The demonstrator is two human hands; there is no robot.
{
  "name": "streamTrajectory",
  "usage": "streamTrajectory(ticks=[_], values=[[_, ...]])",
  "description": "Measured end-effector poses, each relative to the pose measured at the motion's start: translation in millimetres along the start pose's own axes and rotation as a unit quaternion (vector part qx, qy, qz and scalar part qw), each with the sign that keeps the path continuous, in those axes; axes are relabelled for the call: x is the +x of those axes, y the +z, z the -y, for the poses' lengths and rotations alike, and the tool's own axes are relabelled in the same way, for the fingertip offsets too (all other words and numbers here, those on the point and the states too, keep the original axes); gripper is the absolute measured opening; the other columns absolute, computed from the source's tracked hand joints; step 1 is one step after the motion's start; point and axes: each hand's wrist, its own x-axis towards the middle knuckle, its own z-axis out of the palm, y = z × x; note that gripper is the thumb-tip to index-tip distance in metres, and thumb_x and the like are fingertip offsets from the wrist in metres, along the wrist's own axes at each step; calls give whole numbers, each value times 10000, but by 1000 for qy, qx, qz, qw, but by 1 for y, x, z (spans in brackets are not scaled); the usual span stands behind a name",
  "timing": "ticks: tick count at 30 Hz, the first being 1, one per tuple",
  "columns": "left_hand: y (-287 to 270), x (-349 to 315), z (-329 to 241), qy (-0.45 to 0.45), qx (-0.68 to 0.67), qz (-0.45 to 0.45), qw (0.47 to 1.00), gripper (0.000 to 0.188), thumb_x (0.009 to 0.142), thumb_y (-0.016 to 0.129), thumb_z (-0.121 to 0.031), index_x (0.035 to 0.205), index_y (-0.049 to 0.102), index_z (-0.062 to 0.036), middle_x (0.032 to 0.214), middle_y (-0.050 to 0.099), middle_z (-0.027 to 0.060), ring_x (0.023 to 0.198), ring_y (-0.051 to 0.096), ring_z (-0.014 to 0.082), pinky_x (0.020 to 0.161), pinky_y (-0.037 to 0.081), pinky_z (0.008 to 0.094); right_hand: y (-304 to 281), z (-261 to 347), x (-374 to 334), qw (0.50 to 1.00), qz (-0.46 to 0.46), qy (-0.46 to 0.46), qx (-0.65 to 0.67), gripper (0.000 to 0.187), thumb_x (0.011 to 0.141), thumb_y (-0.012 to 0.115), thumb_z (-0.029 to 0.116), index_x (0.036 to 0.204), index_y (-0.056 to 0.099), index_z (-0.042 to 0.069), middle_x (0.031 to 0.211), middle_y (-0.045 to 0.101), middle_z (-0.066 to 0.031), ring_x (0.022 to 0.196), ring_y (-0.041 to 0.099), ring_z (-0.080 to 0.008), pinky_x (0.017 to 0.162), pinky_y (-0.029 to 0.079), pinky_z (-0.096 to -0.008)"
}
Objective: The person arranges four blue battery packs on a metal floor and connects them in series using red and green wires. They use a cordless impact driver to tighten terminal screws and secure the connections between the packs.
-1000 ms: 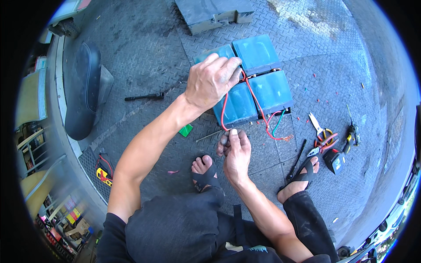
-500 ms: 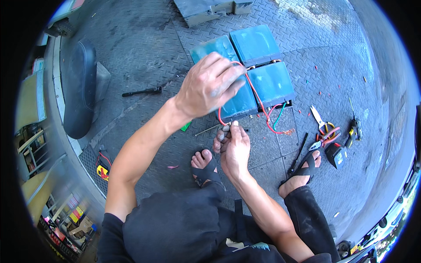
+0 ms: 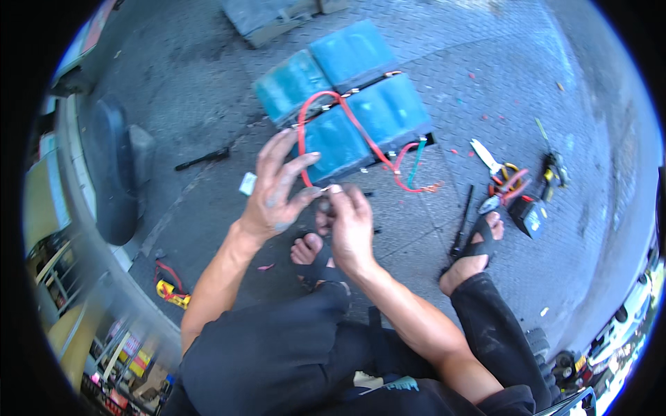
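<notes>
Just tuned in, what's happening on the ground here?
A person squats on the paved ground over a block of four blue batteries. The left hand and right hand meet just in front of the block, fingers pinching the free end of a red wire that loops back to the batteries. Pliers and other hand tools lie off to the right, untouched.

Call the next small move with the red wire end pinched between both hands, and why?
Probably keep the pinch and work the end: the left hand and right hand meet at the free end of the red wire, whose other end runs to the blue battery blocks. The pliers lie to the right, untouched.
</notes>
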Motion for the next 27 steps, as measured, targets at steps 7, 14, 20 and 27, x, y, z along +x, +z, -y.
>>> streamTrajectory(ticks=[7, 14, 20, 27], values=[[-4, 8, -10, -15, -22, 2, 1000, 638, 831, 917, -132, 1424, 694, -54, 1638, 554, 207, 1584, 447, 445, 1285, 394, 560, 2, 1, 2, 999, 19, 29, 39, 345, 1182, 584, 364, 999, 623, 75, 790, 627, -13, 615, 586, -116, 506, 429, -262], [15, -15, -34, -130, -14, -105, 986, 598, 798, 899, -29, 1371, 729, -39, 1419, 643, 169, 1415, 589, 401, 1187, 482, 512, 6, 6, 2, 983, 27, 112, 141, 388, 1194, 512, 366, 939, 628, 97, 674, 591, -14, 465, 482, -102, 396, 340, -279], [29, -32, -36, -229, -315, -163, 907, 474, 992, 805, 3, 1425, 614, 38, 1251, 661, 97, 1086, 666, 165, 938, 570, 340, 1, 14, 5, 986, 33, 85, 140, 298, 1171, 553, 284, 1010, 613, 41, 766, 610, -50, 604, 575, -163, 518, 431, -315], [34, -23, -48, -326, -294, -130, 889, 429, 984, 822, 4, 1334, 575, -19, 1118, 626, 30, 1016, 618, 114, 915, 546, 299, -2, 8, 4, 990, 18, 101, 97, 343, 1156, 608, 349, 945, 621, 78, 734, 591, -13, 570, 538, -126, 521, 450, -297]])
